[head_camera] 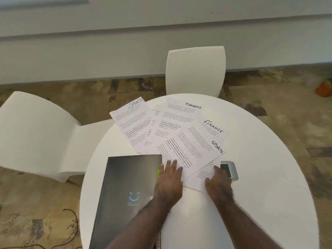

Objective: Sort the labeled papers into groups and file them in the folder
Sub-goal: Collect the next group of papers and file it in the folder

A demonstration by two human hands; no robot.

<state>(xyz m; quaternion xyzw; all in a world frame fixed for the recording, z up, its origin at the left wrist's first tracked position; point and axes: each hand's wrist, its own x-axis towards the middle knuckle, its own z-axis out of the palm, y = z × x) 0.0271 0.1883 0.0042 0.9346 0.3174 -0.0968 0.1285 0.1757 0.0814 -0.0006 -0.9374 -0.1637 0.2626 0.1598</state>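
Several printed sheets lie fanned over each other on the round white table (260, 177). Handwritten labels show: a SPORTS sheet (133, 121) at the far left, a FINANCE sheet (181, 110) at the back, a second FINANCE sheet (206, 133) and a second SPORTS sheet (190, 155) nearer me. A black folder (125, 191) with a blue smile logo lies closed at the front left. My left hand (168, 178) rests flat with straight fingers on the near edge of the sheets, beside the folder. My right hand (218, 182) touches the lowest sheet's near corner, fingers bent.
A phone in a grey case (231, 169) lies just right of my right hand, partly under the papers. Two white chairs stand around the table, one behind (195, 69) and one at the left (36, 130). A black cable (71, 230) trails on the patterned floor.
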